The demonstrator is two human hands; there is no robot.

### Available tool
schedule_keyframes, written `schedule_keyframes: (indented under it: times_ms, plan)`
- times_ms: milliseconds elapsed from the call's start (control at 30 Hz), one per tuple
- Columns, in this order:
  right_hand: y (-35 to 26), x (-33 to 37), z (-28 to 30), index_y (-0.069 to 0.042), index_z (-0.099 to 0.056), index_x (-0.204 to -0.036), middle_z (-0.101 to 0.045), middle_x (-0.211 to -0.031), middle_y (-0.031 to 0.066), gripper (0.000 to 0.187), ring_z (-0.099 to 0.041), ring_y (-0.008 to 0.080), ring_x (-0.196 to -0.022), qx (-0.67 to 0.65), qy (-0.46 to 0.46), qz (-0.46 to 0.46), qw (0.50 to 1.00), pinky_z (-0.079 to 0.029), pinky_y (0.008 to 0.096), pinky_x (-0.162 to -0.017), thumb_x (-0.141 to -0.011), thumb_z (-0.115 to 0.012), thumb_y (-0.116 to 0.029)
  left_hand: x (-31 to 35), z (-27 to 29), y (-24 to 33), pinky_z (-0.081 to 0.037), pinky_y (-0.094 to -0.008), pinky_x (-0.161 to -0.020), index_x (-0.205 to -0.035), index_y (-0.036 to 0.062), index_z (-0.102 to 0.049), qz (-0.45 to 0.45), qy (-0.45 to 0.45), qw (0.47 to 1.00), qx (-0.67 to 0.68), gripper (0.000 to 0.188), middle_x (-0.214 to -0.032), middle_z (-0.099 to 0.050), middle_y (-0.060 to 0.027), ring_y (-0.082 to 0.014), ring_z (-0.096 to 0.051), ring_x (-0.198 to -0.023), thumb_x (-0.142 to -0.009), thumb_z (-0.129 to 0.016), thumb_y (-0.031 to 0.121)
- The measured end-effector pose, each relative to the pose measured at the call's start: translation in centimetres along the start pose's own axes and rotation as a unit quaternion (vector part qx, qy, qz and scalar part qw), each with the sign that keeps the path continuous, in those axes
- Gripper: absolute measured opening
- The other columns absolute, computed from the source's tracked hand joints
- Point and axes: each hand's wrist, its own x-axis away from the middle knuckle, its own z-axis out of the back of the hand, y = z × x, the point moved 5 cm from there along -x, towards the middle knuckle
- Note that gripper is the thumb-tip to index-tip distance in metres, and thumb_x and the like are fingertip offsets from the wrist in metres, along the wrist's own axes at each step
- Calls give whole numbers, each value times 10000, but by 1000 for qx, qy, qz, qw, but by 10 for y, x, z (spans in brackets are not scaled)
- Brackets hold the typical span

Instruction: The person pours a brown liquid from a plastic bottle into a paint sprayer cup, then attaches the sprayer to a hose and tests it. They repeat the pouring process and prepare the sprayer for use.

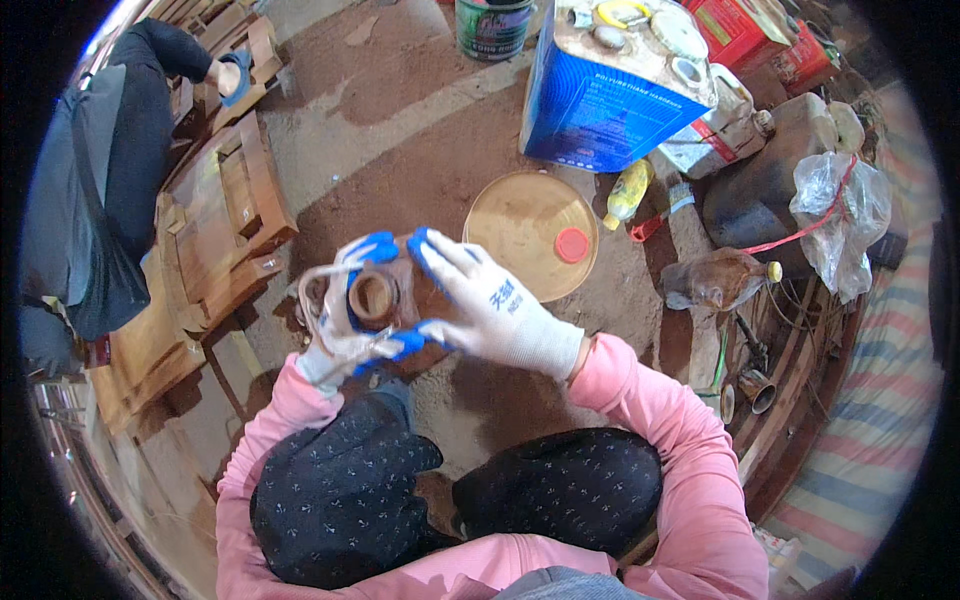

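Observation:
Both my hands wear white gloves with blue coating on the palms and fingers. Between them is a brown jug-like container (422, 290), its round neck (375, 297) facing up. My left hand (345, 342) is closed around its left side, where a clear, shiny plastic loop or edge shows. From the other side, my right hand (490, 305) presses its fingers and thumb against the container. The gloves hide much of its body. Just beyond my right hand lies a round tan lid (515, 225) with a red cap (571, 245).
A big blue can (600, 110) stands ahead, beside red cans (735, 30) and a yellow bottle (628, 192). A brown plastic bottle (722, 280) lies at right, below a dark container (760, 180) and clear bag (850, 215). Another person (120, 170) sits left, near wooden pieces (210, 240).

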Motion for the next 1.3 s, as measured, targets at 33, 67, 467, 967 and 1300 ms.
schedule_keyframes:
  times_ms: [33,67,467,967,1300]
  plan:
    - [3,0,3,17,-330,-1528,-374,-1534,274,870,-475,449,-1296,-2,3,0,1000,-416,469,-1099,-842,-751,-313,-3,-4,-3,-392,-500,-1118,-1390,14,-503,19,-6,1000,-23,965,-1404,-517,-184,-368,-484,-1332,-643,-934,447]
    - [5,4,9,12,-339,-1526,-383,-1530,272,856,-478,435,-1308,-13,6,4,1000,-406,464,-1111,-855,-749,-324,-6,-8,-3,-395,-498,-1115,-1381,13,-512,29,-1,999,-32,952,-1411,-516,-177,-363,-489,-1328,-644,-936,440]
    - [91,76,106,-78,-548,-1392,-593,-1286,160,662,-555,351,-1189,258,94,-151,950,-480,424,-984,-802,-798,-243,1,-21,21,-363,-471,-1131,-1328,58,-566,26,-47,993,-101,814,-1331,-591,-110,-342,-484,-1310,-660,-917,363]
    - [120,115,66,-52,-391,-1537,-617,-768,31,651,-545,79,-524,-319,217,-434,814,-426,213,-442,-928,-612,-112,7,-38,48,-403,-540,-1059,-1246,189,-640,-65,-119,986,-94,734,-1282,-576,-99,-390,-488,-1266,-600,-894,425]
    - [154,60,125,-30,-594,-1399,-624,-856,-58,467,-522,22,-726,-76,216,-353,907,-446,196,-630,-934,-568,-47,15,-67,55,-428,-554,-955,-1272,169,-602,-113,-105,980,-129,815,-1287,-539,-88,-413,-463,-1203,-596,-804,577]
